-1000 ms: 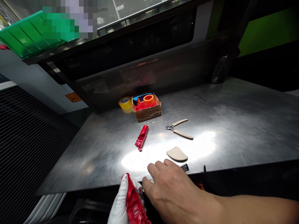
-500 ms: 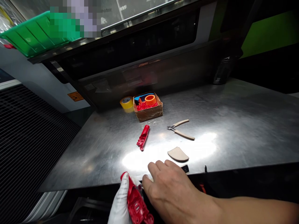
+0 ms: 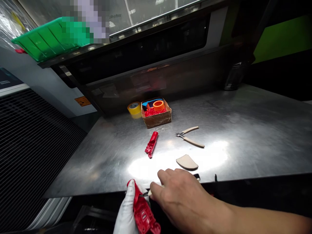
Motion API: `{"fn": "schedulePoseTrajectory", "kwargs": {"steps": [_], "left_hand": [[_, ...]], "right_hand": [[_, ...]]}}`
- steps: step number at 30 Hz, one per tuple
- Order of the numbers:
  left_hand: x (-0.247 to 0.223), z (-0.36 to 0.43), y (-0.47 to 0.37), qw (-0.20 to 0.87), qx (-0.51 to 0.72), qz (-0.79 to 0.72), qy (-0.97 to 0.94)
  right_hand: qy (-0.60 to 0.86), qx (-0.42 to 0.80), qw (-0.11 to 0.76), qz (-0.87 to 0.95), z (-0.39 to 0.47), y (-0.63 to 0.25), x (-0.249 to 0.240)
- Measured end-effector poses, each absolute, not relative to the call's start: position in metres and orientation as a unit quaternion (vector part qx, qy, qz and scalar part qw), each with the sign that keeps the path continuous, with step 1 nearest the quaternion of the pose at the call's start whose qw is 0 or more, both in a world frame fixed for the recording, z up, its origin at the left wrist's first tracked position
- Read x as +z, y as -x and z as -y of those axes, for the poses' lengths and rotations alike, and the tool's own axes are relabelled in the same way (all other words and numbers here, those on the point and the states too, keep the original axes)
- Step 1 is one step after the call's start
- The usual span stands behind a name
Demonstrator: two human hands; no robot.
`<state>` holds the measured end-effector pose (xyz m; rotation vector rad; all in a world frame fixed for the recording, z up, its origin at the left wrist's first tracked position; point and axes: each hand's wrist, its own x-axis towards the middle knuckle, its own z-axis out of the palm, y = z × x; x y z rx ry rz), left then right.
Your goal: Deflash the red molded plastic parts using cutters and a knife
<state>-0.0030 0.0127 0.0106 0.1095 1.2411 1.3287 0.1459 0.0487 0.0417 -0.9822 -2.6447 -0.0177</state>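
The white-gloved left hand (image 3: 127, 213) grips a red moulded plastic part (image 3: 142, 213) beyond the steel table (image 3: 243, 130) edge, where the bare right hand (image 3: 182, 198), pinching a small tool (image 3: 146, 193), could slip and nick the glove.

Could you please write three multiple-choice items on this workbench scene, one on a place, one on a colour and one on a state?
1. Where does the yellow tape roll stand?
A. just left of the cardboard box
B. on the green bin
C. beside the cutters

2. What colour is the plastic part in the left hand?
A. blue
B. red
C. orange

3. How is the left hand covered?
A. bare
B. in a black glove
C. in a white glove

Answers: 1 A, the roll sits beside the box's left wall on the steel table. 2 B, it matches the red part lying on the table. 3 C, white fabric wraps it, while the right hand is bare.
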Motion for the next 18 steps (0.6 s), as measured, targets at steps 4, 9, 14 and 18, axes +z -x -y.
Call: {"fn": "schedulePoseTrajectory", "kwargs": {"steps": [4,9,14,18], "left_hand": [[0.005,-0.011,0.013,0.683,0.533,-0.499,0.018],[-0.001,-0.012,0.017,0.719,0.531,-0.447,0.025],[-0.001,-0.015,0.015,0.729,0.524,-0.440,-0.010],[0.002,-0.013,0.014,0.721,0.519,-0.457,-0.045]], "right_hand": [[0.393,0.053,0.170,0.902,-0.054,-0.154,0.045],[0.418,0.225,0.148,0.868,-0.059,-0.163,0.049],[0.409,0.296,0.139,0.852,-0.062,-0.168,0.046],[0.428,0.258,0.128,0.857,-0.068,-0.174,0.044]]}}
